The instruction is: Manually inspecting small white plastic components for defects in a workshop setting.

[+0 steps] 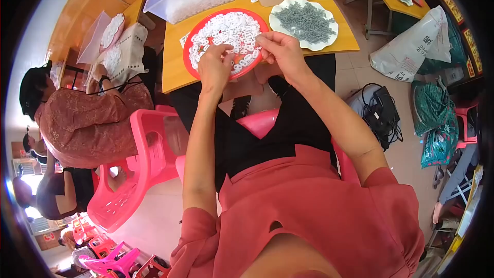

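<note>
Head view: both hands hover over the red plate [193,46] of small white rings [226,28], the left hand [215,67] and right hand [280,51] each pinching rings at its near edge on the yellow tabletop [172,72], beside a white plate of grey pieces [303,23].

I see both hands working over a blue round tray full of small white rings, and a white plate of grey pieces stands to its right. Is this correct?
Not quite: the round tray is red, not blue, as the head view shows. The rest holds: the left hand and the right hand work over it among the small white rings, and the white plate of grey pieces stands to its right.
</note>
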{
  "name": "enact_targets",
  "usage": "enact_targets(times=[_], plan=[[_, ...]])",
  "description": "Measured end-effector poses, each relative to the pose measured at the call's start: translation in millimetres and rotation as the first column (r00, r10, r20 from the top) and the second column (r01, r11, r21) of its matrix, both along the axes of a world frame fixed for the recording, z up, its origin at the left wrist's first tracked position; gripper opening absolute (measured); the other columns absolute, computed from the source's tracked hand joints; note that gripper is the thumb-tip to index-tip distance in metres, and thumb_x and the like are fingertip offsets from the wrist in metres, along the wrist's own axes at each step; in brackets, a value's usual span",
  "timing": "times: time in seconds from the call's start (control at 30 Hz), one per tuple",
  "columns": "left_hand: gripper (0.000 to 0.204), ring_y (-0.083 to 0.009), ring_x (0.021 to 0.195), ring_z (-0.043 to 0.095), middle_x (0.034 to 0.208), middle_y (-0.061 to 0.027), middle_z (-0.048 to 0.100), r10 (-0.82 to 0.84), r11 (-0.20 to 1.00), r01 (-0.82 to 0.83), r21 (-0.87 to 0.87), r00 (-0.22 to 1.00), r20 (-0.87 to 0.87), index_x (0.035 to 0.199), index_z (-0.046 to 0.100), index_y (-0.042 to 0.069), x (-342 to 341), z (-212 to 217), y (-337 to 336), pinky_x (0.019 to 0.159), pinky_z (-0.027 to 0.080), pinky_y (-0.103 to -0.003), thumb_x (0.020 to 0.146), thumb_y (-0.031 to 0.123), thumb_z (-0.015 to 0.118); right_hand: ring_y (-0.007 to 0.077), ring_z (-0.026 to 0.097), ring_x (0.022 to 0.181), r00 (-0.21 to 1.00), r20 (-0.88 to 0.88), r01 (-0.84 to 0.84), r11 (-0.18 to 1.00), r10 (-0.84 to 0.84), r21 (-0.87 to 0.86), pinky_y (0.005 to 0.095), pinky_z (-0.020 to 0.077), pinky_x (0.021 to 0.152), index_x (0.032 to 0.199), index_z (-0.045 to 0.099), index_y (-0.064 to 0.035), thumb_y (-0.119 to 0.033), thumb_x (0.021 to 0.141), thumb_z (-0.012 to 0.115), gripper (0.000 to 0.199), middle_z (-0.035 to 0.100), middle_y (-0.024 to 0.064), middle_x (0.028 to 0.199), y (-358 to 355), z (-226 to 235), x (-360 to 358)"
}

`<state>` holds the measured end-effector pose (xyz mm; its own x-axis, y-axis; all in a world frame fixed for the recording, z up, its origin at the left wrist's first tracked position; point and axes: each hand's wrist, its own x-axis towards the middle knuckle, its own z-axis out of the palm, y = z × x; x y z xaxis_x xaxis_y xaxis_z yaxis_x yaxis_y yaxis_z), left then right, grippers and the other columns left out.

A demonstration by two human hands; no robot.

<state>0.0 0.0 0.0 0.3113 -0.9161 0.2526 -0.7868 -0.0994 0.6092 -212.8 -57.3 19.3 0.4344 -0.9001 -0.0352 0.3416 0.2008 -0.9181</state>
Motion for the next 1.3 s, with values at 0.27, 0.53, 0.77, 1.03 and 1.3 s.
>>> enact_targets(times=[0.27, 0.53, 0.77, 1.03, 1.3], plan=[[0.017, -0.0378, 0.085, 0.071, 0.095, -0.0155, 0.072, -0.100, 0.995, 0.093, 0.038, 0.908, 0.407, 0.103, 0.081, 0.009, -14, 1, -32, 0.076, 0.056, -0.047, 0.089, 0.018, 0.075, 0.0048, 0.053, 0.064, 1.000, -0.023, -0.012, 0.999, 0.011, -0.034, 0.0201, 0.0408, 0.058, 0.109, 0.072, 0.0031, -0.015, 0.101, 0.071, 0.020, 0.064, -0.0007, 0.078, -1, -2, -8], [0.014, -0.0223, 0.070, 0.070, 0.093, -0.0147, 0.077, -0.005, 0.998, -0.033, -0.056, 0.814, -0.581, 0.104, 0.074, 0.002, -23, 22, 13, 0.064, 0.054, -0.033, 0.097, 0.013, 0.069, 0.0046, 0.052, 0.064, 1.000, 0.002, -0.031, 0.999, 0.031, -0.014, 0.0198, 0.0406, 0.058, 0.108, 0.072, 0.0031, -0.015, 0.100, 0.071, 0.019, 0.064, -0.0011, 0.078, 4, 5, -7], [0.016, -0.0148, 0.072, 0.073, 0.099, -0.0187, 0.078, -0.055, 0.993, -0.101, -0.061, 0.066, -0.996, 0.110, 0.066, 0.000, -41, 35, 80, 0.058, 0.054, -0.020, 0.103, 0.013, 0.063, 0.0027, 0.054, 0.067, 0.987, -0.142, -0.094, 0.983, 0.071, -0.159, 0.0195, 0.0423, 0.058, 0.108, 0.073, 0.0002, -0.017, 0.101, 0.071, 0.018, 0.063, -0.0026, 0.077, 25, 9, 4], [0.025, -0.0090, 0.070, 0.065, 0.094, -0.0107, 0.076, -0.057, 0.986, -0.141, -0.088, 0.211, -0.976, 0.123, 0.070, -0.004, -31, 33, 97, 0.064, 0.052, -0.019, 0.101, 0.007, 0.067, 0.0017, 0.055, 0.068, 0.973, -0.100, -0.227, 0.936, 0.208, -0.270, 0.0201, 0.0435, 0.055, 0.111, 0.073, -0.0006, -0.018, 0.102, 0.069, 0.020, 0.063, -0.0032, 0.078, 53, 22, 16], [0.038, -0.0062, 0.076, 0.057, 0.089, 0.0007, 0.064, -0.072, 0.992, -0.069, -0.107, 0.392, -0.917, 0.137, 0.065, -0.001, -31, 46, 109, 0.069, 0.045, -0.021, 0.100, 0.006, 0.068, 0.0022, 0.057, 0.074, 0.970, -0.129, -0.237, 0.915, 0.206, -0.325, 0.0194, 0.0475, 0.064, 0.113, 0.073, 0.0001, -0.015, 0.102, 0.069, 0.019, 0.067, -0.0023, 0.087, 63, 18, 22]])
